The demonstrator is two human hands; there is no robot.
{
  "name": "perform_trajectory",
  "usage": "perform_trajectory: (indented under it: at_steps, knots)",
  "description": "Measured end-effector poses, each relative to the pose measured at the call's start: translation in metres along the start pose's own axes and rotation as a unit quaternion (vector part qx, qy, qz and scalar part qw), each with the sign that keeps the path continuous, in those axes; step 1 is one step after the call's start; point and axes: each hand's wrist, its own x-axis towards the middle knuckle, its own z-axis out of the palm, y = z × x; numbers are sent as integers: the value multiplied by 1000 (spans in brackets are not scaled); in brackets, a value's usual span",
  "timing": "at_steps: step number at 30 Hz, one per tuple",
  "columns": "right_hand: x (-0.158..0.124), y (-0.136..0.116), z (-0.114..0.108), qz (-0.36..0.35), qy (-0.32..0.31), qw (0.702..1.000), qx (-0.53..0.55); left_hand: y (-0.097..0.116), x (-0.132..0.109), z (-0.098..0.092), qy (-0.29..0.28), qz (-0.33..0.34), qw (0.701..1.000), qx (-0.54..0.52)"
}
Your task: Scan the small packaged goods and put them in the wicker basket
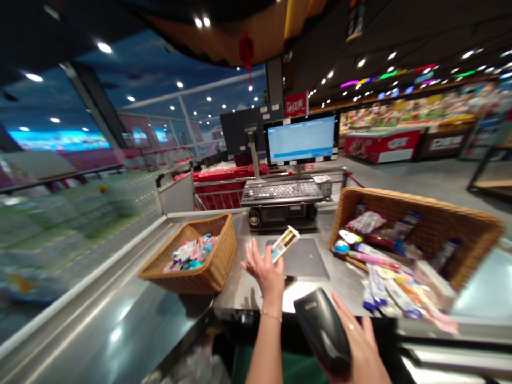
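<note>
1. At the left, a wicker basket (227, 256) stands on the metal tabletop (120, 325), with a jumble of small, colourful packages (192, 253) inside.
2. Next comes the left hand (267, 271). Its forearm rises almost upright from the lower edge of the view, with a thin bracelet (271, 315) at the wrist. The back of the hand faces the camera; the outer fingers are spread and point up and to the left.
3. The left hand grasps a slim packet (285, 244) between thumb and index finger. The packet tilts, its far end up and to the right, and appears in front of a flat grey plate (310, 261) set on the tabletop.
4. Beyond the left hand are a keyboard (282, 190) on a raised stand and a lit monitor (302, 140) behind it.
5. Right of the left forearm, a black scanner (322, 328) slants up and leftward, its broad head toward the packet but well apart from it.
6. The right hand (362, 341) grasps the scanner, wrapping its right side low in the view, a ring on one finger; the grip's underside is hidden.
7. At the far right, a larger wicker basket (476, 224) lies tipped toward the person, assorted packages (394, 290) spread from its inside onto the tabletop.
</note>
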Motion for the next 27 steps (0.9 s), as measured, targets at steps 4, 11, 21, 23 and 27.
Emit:
perform_trajectory:
  at_steps: [4,11,21,23,27]
  knots:
    - [0,0,3,-3,-1,1000,5,-4,3,-3,12,-3,1000,0]
    - [-5,7,14,-5,-17,1000,3,-13,7,-5,24,-12,1000,6]
    - [9,-15,4,-39,0,999,11,-24,14,-15,44,-20,999,20]
    - [10,-17,4,-41,1,999,13,-26,17,-17,46,-23,998,23]
    - [11,-17,7,-42,-5,999,16,-31,20,-21,47,-32,998,30]
